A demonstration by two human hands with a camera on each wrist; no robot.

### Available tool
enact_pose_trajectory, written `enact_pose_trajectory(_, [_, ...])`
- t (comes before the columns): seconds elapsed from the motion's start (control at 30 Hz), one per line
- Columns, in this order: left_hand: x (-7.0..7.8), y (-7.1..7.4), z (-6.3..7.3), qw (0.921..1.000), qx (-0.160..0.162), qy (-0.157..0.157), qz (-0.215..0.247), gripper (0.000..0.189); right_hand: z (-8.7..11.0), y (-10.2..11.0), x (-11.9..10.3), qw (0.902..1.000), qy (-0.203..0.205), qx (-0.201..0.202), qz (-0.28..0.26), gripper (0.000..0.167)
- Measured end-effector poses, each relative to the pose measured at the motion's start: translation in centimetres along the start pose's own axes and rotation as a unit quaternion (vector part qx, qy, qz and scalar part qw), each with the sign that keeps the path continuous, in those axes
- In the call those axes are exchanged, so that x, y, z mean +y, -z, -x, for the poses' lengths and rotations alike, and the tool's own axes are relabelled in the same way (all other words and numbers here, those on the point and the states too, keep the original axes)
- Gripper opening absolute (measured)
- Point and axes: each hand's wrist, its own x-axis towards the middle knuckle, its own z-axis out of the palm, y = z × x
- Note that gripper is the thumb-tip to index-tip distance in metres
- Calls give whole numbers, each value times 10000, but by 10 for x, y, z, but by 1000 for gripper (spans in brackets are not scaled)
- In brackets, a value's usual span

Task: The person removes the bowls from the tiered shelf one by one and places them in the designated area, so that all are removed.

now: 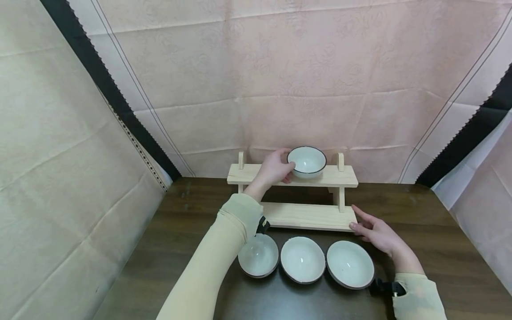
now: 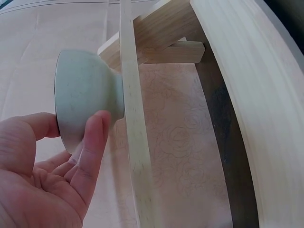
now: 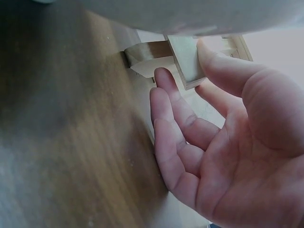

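A small bowl [image 1: 307, 160], white inside with a dark rim, is upright on the upper board of a two-tier wooden shelf [image 1: 308, 217]. My left hand [image 1: 276, 168] pinches its left side between thumb and fingers. In the left wrist view, the bowl's pale outer wall [image 2: 80, 90] shows, its foot right at the board. Down at the right end of the lower board, my right hand [image 1: 378, 233] grips the shelf with thumb and index finger. The right wrist view shows the thumb on the board end [image 3: 186, 61], the other fingers loosely bent below.
Three more bowls stand in a row before the shelf: a left one [image 1: 259, 255] partly behind the left sleeve, a middle one [image 1: 302, 260] and a right one [image 1: 350, 264] near the right wrist. Pale cloth [image 1: 304, 89] hangs behind the dark wooden table [image 1: 180, 249].
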Motion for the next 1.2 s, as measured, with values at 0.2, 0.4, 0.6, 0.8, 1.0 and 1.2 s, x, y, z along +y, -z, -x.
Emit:
enact_pose_trajectory(0.2, [-3, -2, 1, 9997, 110, -81, 196, 53, 0, 0, 2, 10000, -15, -12, 5, 83])
enact_pose_trajectory(0.4, [-4, -3, -2, 9991, 221, -80, 361, 54, -1, 2, -1, 10000, -63, 46, 55, 82])
enact_pose_trajectory(0.6, [-8, -4, 1, 9990, 260, 41, 362, 56, 1, -1, -1, 10000, -63, 0, -33, 83])
enact_pose_trajectory(0.8, [-10, -6, 0, 9976, 403, -63, 557, 56, 1, 1, -2, 10000, -42, 73, -12, 82])
enact_pose_trajectory(1.0, [-15, -12, 3, 9959, 574, 23, 695, 60, 2, 0, 0, 9999, -148, 36, -12, 82])
enact_pose_trajectory(1.2, [-17, -14, 7, 9950, 721, 10, 692, 62, 2, -3, 0, 9999, -160, 51, -41, 83])
